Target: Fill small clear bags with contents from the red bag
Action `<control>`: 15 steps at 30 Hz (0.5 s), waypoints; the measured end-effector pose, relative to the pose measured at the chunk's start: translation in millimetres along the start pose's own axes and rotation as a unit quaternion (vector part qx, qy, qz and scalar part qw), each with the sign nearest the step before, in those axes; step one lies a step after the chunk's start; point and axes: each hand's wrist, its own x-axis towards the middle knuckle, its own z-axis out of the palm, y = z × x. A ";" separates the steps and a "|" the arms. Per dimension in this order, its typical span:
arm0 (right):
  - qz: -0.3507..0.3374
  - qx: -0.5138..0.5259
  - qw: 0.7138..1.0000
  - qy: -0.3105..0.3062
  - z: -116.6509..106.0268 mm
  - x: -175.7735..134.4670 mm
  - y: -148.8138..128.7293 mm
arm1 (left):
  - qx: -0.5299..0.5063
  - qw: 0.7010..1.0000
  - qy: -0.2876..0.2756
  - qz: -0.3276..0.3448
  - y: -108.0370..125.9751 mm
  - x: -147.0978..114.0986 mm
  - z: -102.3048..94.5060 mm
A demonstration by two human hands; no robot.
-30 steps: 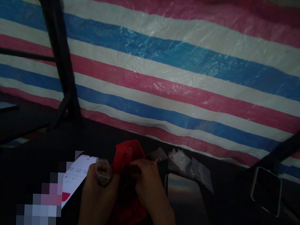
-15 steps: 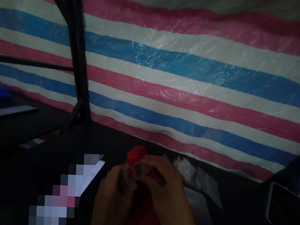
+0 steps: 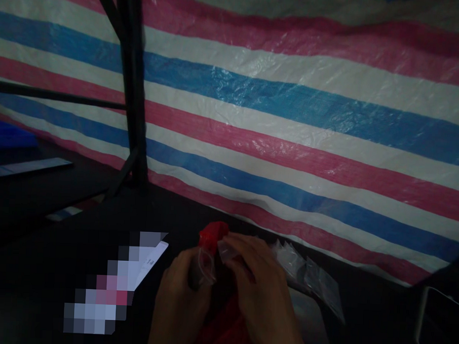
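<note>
Grip of the left hand [image 3: 180, 296] wraps round a clear bag [image 3: 207, 267], its mouth gaping. Close beside that mouth, the right hand [image 3: 262, 285] pinches a small clear piece [image 3: 226, 249] between thumb and fingers; it is too dark to tell what it is. A red bag [image 3: 212, 235] shows beyond the hands and again low between the wrists. Right of the right hand, clear packets [image 3: 325, 287] lie on the black tabletop [image 3: 379, 310], near a grey slab [image 3: 312, 322] which that hand partly covers. A lit phone [image 3: 149, 265] lies left of the left hand.
</note>
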 end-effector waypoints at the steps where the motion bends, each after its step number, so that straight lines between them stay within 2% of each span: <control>1: 0.027 0.002 1.000 -0.003 1.0 -0.1 3.0 | -0.018 1.000 0.010 -0.011 -1.8 0.1 -0.3; 5: 0.123 0.036 0.990 -0.062 7.7 -5.2 7.8 | -0.056 0.993 0.105 -0.016 -0.5 0.9 -1.7; 8: 0.160 0.098 0.980 -0.070 9.0 -7.9 -2.6 | -0.067 0.987 0.147 -0.001 7.2 1.6 0.2; 12: 0.200 0.156 0.966 -0.059 4.4 -9.8 -22.2 | -0.086 0.989 0.119 0.013 13.5 -5.0 9.6; 15: 0.214 0.173 0.961 0.011 -13.1 -18.8 -22.9 | -0.078 0.992 0.068 0.070 13.4 -21.9 22.7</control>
